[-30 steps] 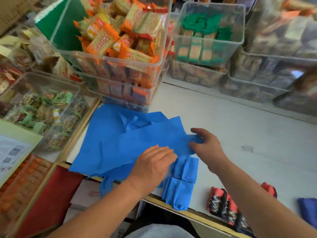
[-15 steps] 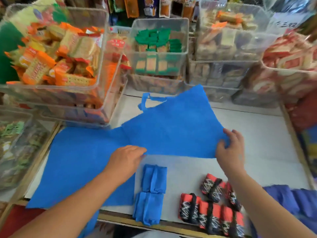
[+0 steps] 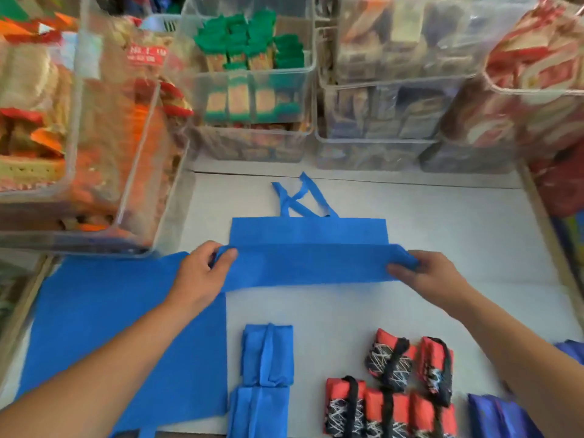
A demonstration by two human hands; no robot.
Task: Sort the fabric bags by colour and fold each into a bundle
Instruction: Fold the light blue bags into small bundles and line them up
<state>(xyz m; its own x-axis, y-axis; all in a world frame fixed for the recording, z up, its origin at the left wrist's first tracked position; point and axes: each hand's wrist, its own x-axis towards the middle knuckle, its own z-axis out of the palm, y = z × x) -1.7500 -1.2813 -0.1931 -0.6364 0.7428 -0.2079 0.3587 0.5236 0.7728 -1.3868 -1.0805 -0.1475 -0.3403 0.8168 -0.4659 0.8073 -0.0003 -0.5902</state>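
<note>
"Left hand [image 3: 202, 273] pinches one end of the folded band on the blue fabric bag [image 3: 309, 235], and the right hand [image 3: 433, 276] pinches the other end, fingers curled round the fold. Where does the bag lie?"

"Flat in the middle of the counter [image 3: 458, 222], its handles [image 3: 300, 197] pointing away toward the clear snack bins [image 3: 252, 143]. The near part is turned over on itself. Its left end overlaps a second flat blue bag [image 3: 110, 327] under the left forearm."

"How would you say it handles?"

"Light and limp, I'd judge. It looks like thin non-woven cloth that takes a soft crease but would spring open if let go. Neither slippery nor fragile. A hold at both ends of the fold, as here, should keep the band even. The loose handles look likely to tangle and want tucking in."

"And the finished ones?"

"Two blue bundles [image 3: 267, 355] near the front edge, with red-and-black bundles [image 3: 392, 396] just beside them to the right."
</note>
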